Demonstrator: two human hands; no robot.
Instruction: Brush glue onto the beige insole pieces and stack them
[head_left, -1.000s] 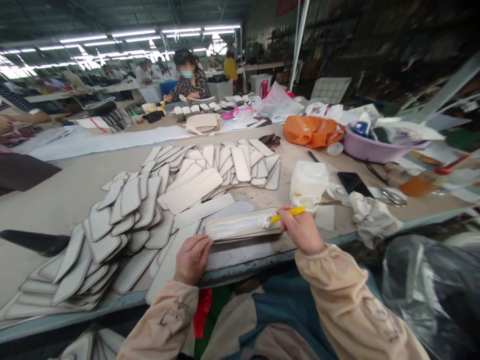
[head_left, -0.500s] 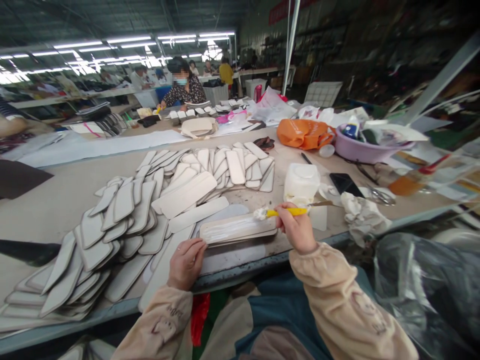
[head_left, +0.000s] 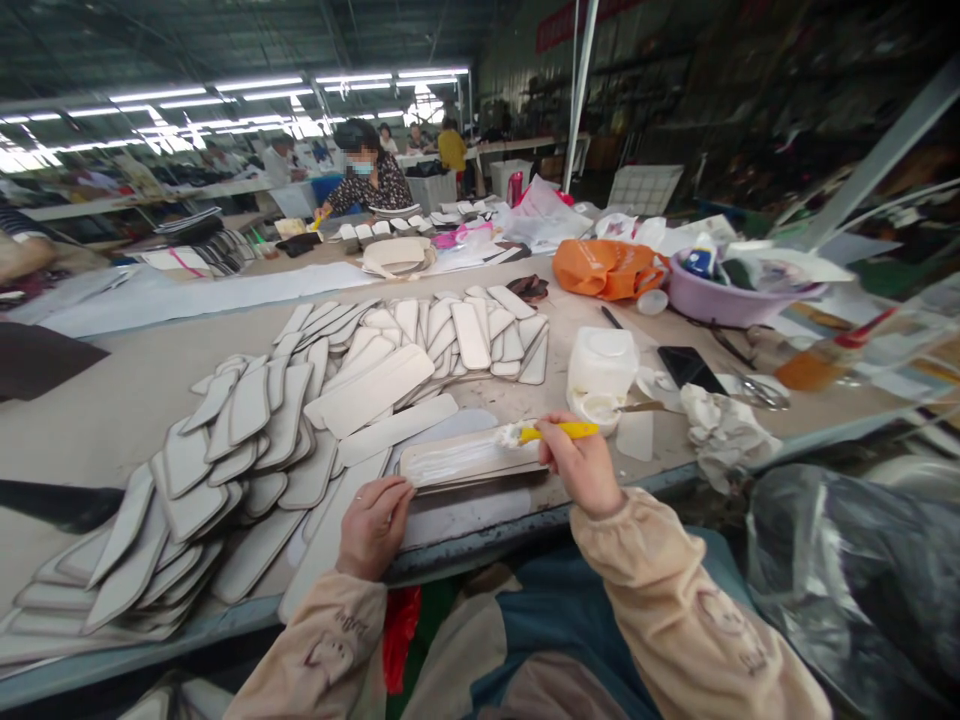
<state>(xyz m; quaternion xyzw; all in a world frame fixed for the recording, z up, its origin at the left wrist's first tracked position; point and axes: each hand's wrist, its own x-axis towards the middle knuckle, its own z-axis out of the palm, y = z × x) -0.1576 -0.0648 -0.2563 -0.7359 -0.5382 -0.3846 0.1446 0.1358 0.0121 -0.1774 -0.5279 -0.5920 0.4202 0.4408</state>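
Note:
My right hand point(head_left: 579, 462) is closed around the yellow handle of a brush point(head_left: 559, 431). White paste coats the brush's bristles, which touch the top of a long pale panel point(head_left: 465, 457) near the table edge. Streaks of the same paste run along that panel, and at least one more panel lies under it. With fingers pinched together, my left hand point(head_left: 375, 525) grips the panel's left end. Just beyond my right hand is a white plastic container point(head_left: 602, 365) with a cut opening, paste around its lip and a flat stick resting in it.
Heaps of pale rounded panels point(head_left: 247, 430) cover the table's left and middle. To the right lie a phone point(head_left: 690, 368), crumpled paper point(head_left: 724, 425), scissors and a purple basin point(head_left: 739, 290). A co-worker point(head_left: 371, 180) sits across the table.
My right hand has moved left, carrying the brush tip from the panel's right end further in along its surface. The left hand stays in place.

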